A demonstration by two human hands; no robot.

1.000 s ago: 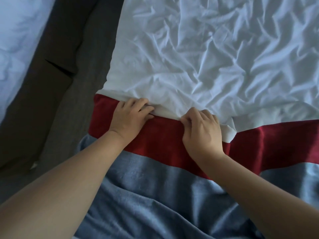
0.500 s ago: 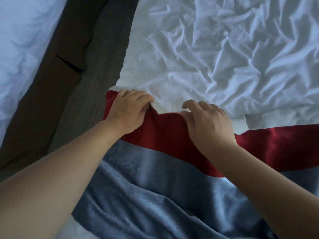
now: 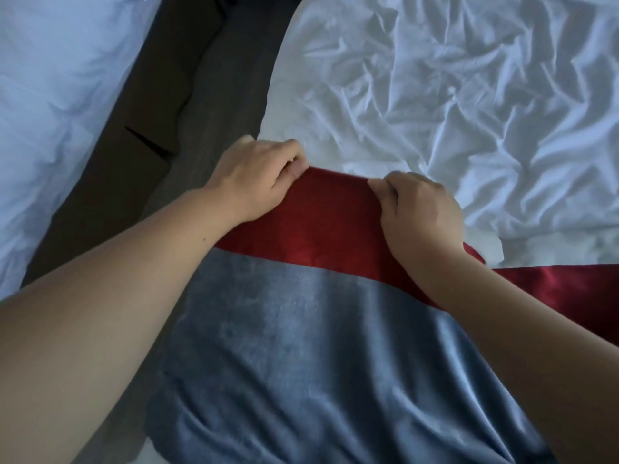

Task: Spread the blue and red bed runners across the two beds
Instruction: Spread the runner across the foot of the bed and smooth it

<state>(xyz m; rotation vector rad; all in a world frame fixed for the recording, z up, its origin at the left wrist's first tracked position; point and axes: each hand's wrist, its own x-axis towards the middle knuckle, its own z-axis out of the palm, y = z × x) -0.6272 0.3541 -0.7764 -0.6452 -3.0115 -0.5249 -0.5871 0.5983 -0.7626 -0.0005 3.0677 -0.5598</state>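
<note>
Gripping red runner edge (image 3: pixel 321 209) | left hand (image 3: pixel 258 175), right hand (image 3: pixel 422 209) fingers curled | white bed (image 3: pixel 435 95)

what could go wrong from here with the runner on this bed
Left hand and right hand pinch the red runner edge close together, so pulling may drag it up skewed; its far right part lies lower. The wrinkled white sheet could ruck up underneath. The bunched blue fabric near the bed's side might slide toward the floor.
</note>
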